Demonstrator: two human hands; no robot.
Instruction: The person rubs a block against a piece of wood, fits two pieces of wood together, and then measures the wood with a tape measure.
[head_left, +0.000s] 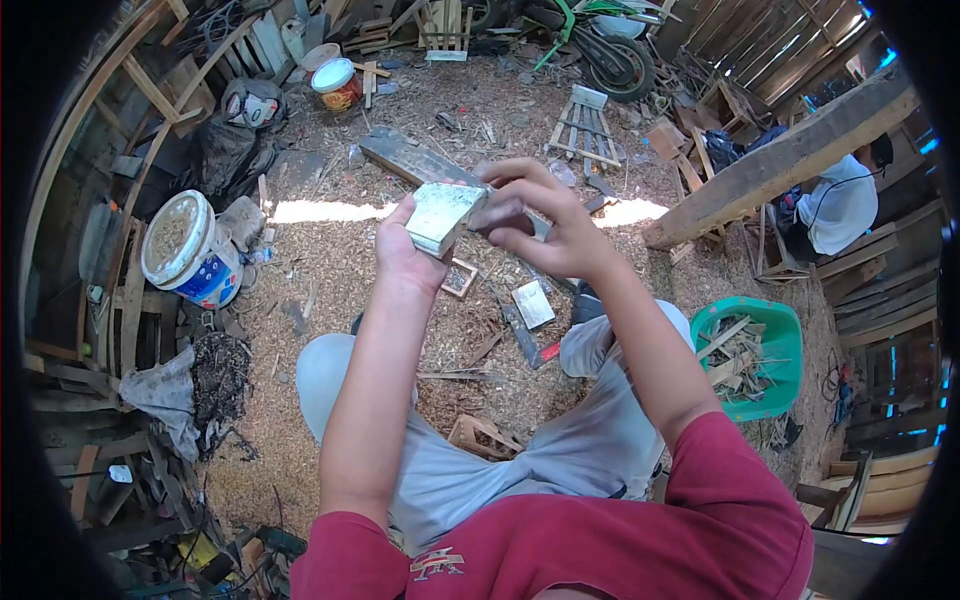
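Observation:
My left hand (408,250) grips a pale, flat-faced wooden block (440,214), its thumb along the left edge. Close against the block's right end is my right hand (545,218), with fingers bent and partly blurred. A dark brownish piece seems to be between those fingers, but I cannot make out what it is. Behind the block, a long dark plank (405,155) lies at an angle. Lower down on the shavings are a small wooden frame (460,278), another pale block (533,304) and a dark flat strip (519,332) near a red piece (550,351).
Wood shavings cover the ground (270,400). A white bucket (215,265) stands left, and a green tub (795,350) of wood scraps stands right. A slanted post (770,165) crosses the upper right, with another person (842,205) beyond. A motorbike wheel (620,70) is at the back.

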